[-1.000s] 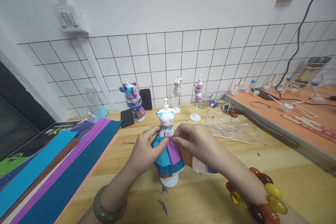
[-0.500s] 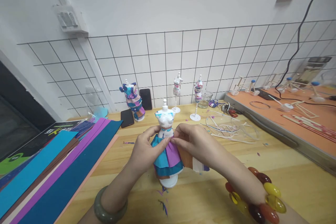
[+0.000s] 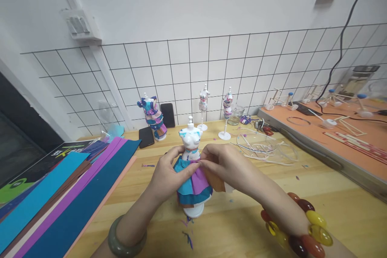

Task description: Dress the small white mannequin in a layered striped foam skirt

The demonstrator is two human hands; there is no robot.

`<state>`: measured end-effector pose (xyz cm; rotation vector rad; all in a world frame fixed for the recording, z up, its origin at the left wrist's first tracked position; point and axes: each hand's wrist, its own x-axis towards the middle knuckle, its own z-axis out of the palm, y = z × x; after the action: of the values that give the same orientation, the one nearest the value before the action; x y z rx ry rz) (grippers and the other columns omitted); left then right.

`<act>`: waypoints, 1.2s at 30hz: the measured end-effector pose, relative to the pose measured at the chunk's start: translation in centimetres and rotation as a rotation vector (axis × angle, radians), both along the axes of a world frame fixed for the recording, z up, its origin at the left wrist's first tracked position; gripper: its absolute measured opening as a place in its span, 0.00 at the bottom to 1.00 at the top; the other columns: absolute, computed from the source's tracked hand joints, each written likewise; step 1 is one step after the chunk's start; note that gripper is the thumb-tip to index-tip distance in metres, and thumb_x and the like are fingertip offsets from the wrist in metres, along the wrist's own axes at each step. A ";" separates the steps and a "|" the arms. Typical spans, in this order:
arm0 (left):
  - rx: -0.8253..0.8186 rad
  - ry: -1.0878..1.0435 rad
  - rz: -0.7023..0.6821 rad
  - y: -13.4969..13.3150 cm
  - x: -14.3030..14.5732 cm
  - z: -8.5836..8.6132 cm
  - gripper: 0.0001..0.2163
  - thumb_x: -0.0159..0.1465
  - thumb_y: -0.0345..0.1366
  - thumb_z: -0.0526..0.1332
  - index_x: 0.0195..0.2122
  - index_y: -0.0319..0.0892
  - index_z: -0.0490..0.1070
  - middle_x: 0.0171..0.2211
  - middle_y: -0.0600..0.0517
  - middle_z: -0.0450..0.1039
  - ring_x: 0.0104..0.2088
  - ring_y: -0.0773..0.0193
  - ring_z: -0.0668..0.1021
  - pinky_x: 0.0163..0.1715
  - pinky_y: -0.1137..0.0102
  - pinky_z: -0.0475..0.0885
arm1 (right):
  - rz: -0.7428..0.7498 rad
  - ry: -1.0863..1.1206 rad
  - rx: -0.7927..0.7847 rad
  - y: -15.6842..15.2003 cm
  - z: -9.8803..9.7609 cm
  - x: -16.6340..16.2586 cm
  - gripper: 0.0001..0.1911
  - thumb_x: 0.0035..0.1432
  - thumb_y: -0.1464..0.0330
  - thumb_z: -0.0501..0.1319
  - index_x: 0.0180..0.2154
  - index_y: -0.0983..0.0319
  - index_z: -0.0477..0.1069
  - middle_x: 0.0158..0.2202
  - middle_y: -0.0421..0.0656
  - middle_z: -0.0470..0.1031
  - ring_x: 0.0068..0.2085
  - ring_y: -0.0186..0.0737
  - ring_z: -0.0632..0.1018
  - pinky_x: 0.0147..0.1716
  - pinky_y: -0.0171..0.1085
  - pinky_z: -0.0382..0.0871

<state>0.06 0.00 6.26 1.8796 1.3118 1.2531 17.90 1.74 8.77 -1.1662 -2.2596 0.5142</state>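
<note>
Worktop [image 3: 151, 229], pale wood | coloured strips [image 3: 86, 200], at left | left hand [image 3: 167, 175]: thumb clamping layered skirt [image 3: 186, 186] at waist | small mannequin [image 3: 191, 139]: upright, centre, skirt around it | right hand [image 3: 228, 165]: pinching skirt's upper edge | step, judged: gathering waist | next move likely needs: steady left thumb, even fold

Green bangle [image 3: 123, 248]; chunky amber, red bead bracelet [image 3: 313, 246]

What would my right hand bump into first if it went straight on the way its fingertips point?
Most likely your left hand, at its thumb, just ahead of your right hand and over the skirt; whether the two hands touch is unclear.
</note>
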 end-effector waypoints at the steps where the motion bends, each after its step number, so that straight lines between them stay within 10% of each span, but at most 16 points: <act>1: -0.001 -0.002 0.002 0.0 0.0 0.0 0.12 0.55 0.37 0.62 0.40 0.42 0.70 0.40 0.50 0.75 0.42 0.59 0.75 0.43 0.67 0.69 | -0.002 -0.005 0.003 0.0 0.0 0.0 0.06 0.57 0.67 0.57 0.29 0.61 0.69 0.26 0.40 0.74 0.28 0.35 0.72 0.24 0.32 0.59; 36: -0.060 -0.056 -0.053 0.2 0.0 -0.4 0.12 0.57 0.35 0.61 0.43 0.43 0.68 0.41 0.49 0.74 0.43 0.58 0.74 0.44 0.65 0.68 | 0.060 -0.043 0.003 -0.2 0.4 0.5 0.06 0.56 0.68 0.56 0.29 0.60 0.70 0.25 0.38 0.74 0.27 0.33 0.72 0.23 0.31 0.58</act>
<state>0.09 0.16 5.90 1.8135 1.2481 1.2175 18.36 1.57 9.14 -1.1202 -2.3371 0.5136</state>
